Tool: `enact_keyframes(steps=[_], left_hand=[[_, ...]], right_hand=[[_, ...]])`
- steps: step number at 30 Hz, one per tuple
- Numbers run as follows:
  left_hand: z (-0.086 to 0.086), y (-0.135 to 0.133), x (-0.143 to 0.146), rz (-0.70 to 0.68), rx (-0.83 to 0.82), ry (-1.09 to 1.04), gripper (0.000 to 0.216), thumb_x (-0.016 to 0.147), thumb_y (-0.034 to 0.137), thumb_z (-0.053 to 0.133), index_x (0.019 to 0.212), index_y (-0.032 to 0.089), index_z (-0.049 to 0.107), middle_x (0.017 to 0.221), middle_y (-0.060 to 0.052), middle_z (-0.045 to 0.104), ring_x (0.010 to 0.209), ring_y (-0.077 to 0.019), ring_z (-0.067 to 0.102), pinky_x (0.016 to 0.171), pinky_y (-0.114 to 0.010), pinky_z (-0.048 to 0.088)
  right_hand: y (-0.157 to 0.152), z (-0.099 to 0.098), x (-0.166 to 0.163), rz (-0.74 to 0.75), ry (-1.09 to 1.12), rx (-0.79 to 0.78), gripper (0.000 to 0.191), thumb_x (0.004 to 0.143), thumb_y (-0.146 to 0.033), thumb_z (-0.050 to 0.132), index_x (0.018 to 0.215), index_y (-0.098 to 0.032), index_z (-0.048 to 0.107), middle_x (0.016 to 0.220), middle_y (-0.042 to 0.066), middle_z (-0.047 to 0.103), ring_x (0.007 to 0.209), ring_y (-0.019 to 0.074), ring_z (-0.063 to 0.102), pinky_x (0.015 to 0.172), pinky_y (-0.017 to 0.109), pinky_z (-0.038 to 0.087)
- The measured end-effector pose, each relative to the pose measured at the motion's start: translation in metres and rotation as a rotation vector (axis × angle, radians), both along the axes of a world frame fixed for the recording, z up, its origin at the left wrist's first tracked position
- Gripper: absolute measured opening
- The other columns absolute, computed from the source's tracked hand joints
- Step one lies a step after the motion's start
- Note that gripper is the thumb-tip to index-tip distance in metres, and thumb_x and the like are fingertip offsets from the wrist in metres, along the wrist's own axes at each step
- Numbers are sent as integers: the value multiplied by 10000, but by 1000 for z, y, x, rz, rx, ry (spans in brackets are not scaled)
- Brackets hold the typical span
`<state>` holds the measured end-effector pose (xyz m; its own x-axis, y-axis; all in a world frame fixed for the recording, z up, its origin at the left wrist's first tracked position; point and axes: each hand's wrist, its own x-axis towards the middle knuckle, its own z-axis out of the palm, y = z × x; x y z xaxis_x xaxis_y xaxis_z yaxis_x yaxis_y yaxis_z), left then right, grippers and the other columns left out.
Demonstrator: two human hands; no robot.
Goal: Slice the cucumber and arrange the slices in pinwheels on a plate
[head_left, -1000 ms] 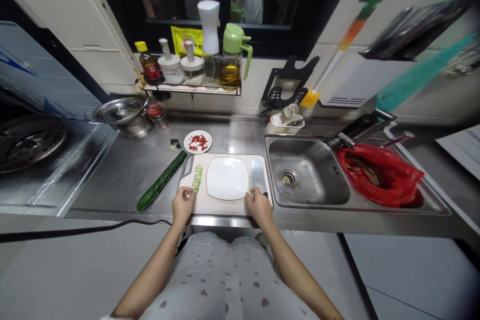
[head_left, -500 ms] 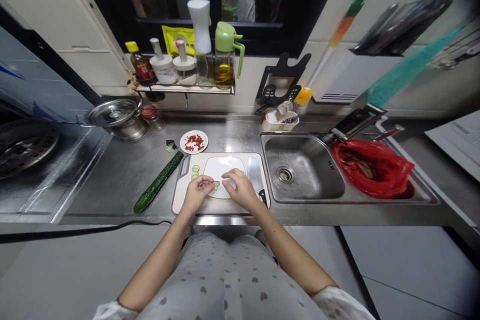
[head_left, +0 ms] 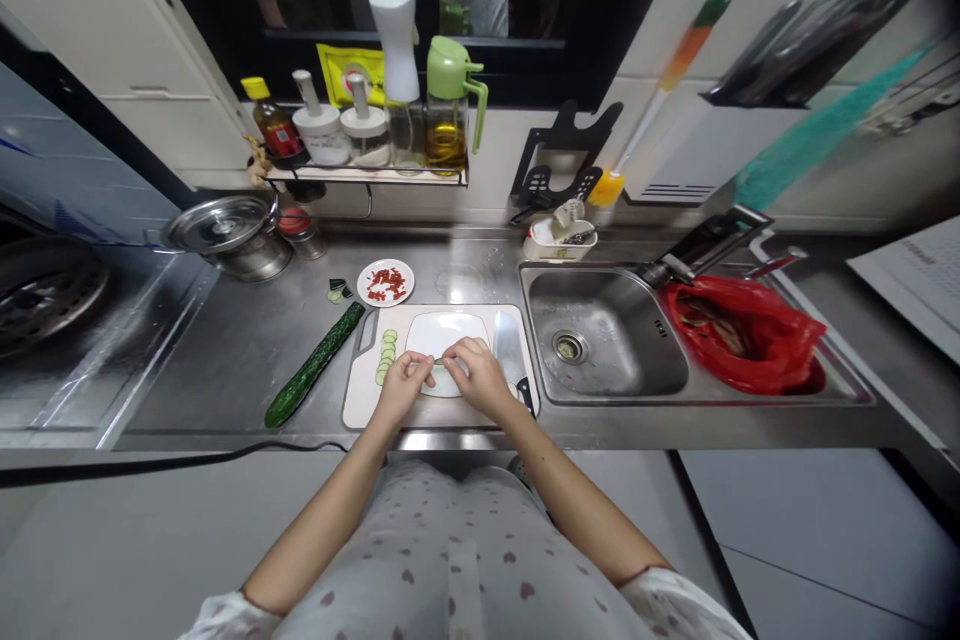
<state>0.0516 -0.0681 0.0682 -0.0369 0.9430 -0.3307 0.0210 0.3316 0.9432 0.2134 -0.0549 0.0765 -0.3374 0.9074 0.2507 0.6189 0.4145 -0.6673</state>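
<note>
My left hand (head_left: 405,382) pinches one edge of a thin cucumber slice (head_left: 439,361), seen nearly edge-on. At the slice's other edge, my right hand (head_left: 478,382) has thumb and fingers closed on it too. Beneath them a white plate (head_left: 447,325) rests on the cutting board (head_left: 360,408). Left of the plate runs an overlapping row of cucumber slices (head_left: 386,357). On the board's right side lies a knife (head_left: 508,340), its black handle toward me. A whole dark green cucumber (head_left: 315,368) lies diagonally on the counter beside the board.
A small plate of chopped red pieces (head_left: 385,283) stands behind the board, near cucumber scraps (head_left: 339,291). To the right is a sink (head_left: 607,335) with a red plastic bag (head_left: 750,340) beside it. A lidded pot (head_left: 229,235) and a condiment rack (head_left: 367,176) are at the back.
My right hand has moved in to meet the left at the cucumber slice, which has turned from face-on to nearly edge-on. The view has shifted slightly.
</note>
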Motion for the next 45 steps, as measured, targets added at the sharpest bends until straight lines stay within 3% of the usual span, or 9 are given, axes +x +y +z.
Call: enact_keyframes(steps=[5,13,24,35,40,45], left_hand=[[5,3,9,28,-118,-132,438,632,525,703,863,199,522,676,-8,660,566,-104,514,534,-213,346],[-1,9,6,69,-50,-241,530,548,400,794,954,189,527,650,50,592,493,-53,445,475,-183,260],[1,7,10,42,118,-189,519,596,420,765,976,201,487,724,32,604,622,-84,539,637,-213,400],[-11,6,16,65,284,-81,408,718,350,717,1034,205,503,783,28,586,616,-68,507,575,-183,369],[-17,10,16,62,302,-40,377,735,327,695,1037,200,508,776,25,588,628,-74,502,584,-183,372],[-37,21,16,53,240,99,329,740,254,668,1034,191,534,754,25,616,627,-80,520,620,-193,401]], right_hand=[[-2,3,2,32,-16,54,202,959,-258,472,898,-211,660,893,66,615,905,207,518,821,326,410],[-4,-3,2,7,13,16,157,933,-248,499,862,-202,631,868,52,615,882,195,523,805,314,409],[0,-7,-5,-89,206,-141,132,829,-224,535,722,-194,606,744,13,624,775,154,556,739,263,420],[4,-21,-12,-227,427,-367,147,738,-270,546,663,-172,626,668,1,642,662,130,564,652,236,428],[8,-29,-13,-252,443,-409,143,732,-267,539,658,-171,614,639,-12,625,627,120,548,640,227,432],[15,-42,-7,-241,294,-459,153,755,-278,559,715,-169,658,656,-9,647,623,124,560,621,220,419]])
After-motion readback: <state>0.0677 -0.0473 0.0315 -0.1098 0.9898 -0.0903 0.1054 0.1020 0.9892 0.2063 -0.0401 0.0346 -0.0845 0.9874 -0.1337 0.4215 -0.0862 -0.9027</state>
